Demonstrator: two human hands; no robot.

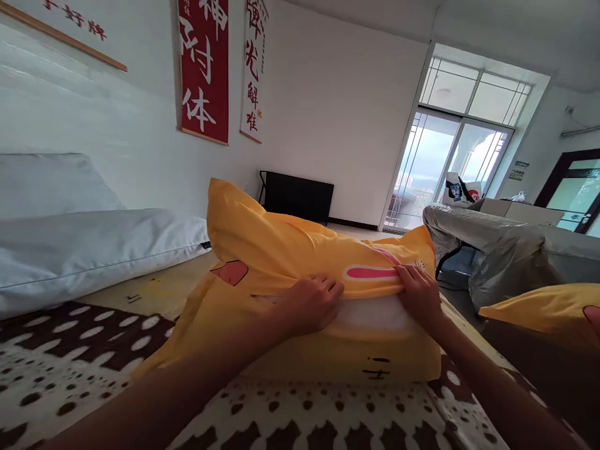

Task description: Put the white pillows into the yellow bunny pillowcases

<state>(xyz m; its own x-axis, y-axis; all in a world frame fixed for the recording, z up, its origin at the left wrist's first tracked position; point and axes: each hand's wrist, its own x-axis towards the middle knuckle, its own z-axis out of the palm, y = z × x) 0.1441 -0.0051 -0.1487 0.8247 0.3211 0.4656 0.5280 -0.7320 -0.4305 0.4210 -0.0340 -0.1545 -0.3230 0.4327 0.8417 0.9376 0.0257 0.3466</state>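
Note:
A yellow pillowcase [290, 244] with a pink rabbit-ear print lies on the bed, filled out by a white pillow [370, 314]. The white shows through a long gap in the near side of the case. My left hand [316, 303] has its fingers curled over the upper edge of that gap, left of the ear print. On the same edge, farther right, my right hand [418, 292] pinches the cloth beside the pink ear. Below the gap, the lower flap carries dark printed letters. Fingertips of both hands are partly hidden in the fabric.
White pillows [94, 250] lie at the left on a patterned brown-and-cream blanket [300, 406]. Another yellow pillowcase [548, 309] shows at the right edge. Behind it stands plastic-wrapped furniture [506, 250]. A black panel [298, 195] leans near the far wall.

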